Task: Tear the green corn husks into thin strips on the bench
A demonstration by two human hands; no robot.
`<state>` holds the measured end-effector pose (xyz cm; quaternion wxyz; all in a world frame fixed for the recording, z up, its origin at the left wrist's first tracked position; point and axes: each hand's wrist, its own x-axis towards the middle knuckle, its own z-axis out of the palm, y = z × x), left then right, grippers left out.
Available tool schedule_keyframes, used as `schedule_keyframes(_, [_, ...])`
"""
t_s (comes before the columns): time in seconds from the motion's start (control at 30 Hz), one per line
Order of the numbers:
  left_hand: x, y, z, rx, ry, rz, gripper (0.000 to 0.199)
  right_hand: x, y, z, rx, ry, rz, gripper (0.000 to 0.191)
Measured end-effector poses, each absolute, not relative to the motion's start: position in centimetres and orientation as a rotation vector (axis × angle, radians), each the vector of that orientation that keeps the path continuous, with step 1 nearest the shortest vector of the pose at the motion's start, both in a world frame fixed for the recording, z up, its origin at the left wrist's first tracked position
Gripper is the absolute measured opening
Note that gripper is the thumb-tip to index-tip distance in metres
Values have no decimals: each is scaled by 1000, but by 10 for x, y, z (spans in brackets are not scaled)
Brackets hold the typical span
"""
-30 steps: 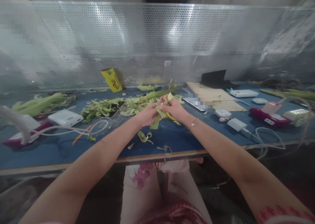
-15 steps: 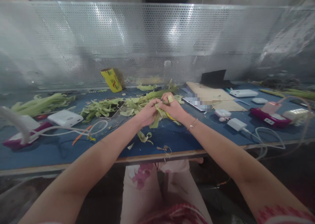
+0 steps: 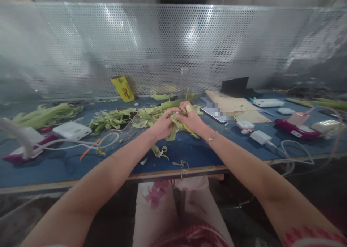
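Both hands come together over the middle of the tabletop (image 3: 108,171), a little back from its front edge, and from where I stand the left hand (image 3: 163,126) and the right hand (image 3: 192,122) look clamped on one pale green leaf (image 3: 172,133). Its loose end hangs below the fingers, probably because a short pinch from two sides gives firmer control of something so limp. Some fingertips hide behind others, so I cannot tell exactly where each one presses. Bent elbows and forearms reaching over the front edge let the fingers meet at the centre.

Nearest that edge lies a tangle of dry fibre (image 3: 183,164), and just behind it to the left a curled scrap (image 3: 158,151), both off the main heap and likely just dropped waste. Toward the left side sits a white box (image 3: 72,130) with cable around it; toward the right, a charger plug (image 3: 261,137), its wire looping over the front edge.

Beyond the hands, the leaf heap (image 3: 146,117) spreads toward the back edge, within easy reach. Brown sheets (image 3: 233,102) lie right of it, apart from the greenery. At the back edge a yellow tube (image 3: 123,88) tilts near the perforated screen (image 3: 168,41), which perhaps stops things sliding off behind.
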<state>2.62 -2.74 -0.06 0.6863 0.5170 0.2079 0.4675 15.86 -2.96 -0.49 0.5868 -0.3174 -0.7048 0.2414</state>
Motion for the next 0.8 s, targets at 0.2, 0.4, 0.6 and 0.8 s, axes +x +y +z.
schedule_keyframes(0.2, [27,-26,-2,1144,427,1033,18,158,-28,-7,-730,-1643,539,37])
schedule_keyframes(0.4, [23,-23,-6,1157,391,1017,22,159,-27,-7,-735,-1677,471,37])
schedule_keyframes(0.6, [24,-25,-4,1150,415,1032,17,159,-27,-10,-714,-1696,290,35])
schedule_keyframes(0.8, [24,-26,-4,1156,387,1021,18,161,-29,-11,-668,-1709,85,37])
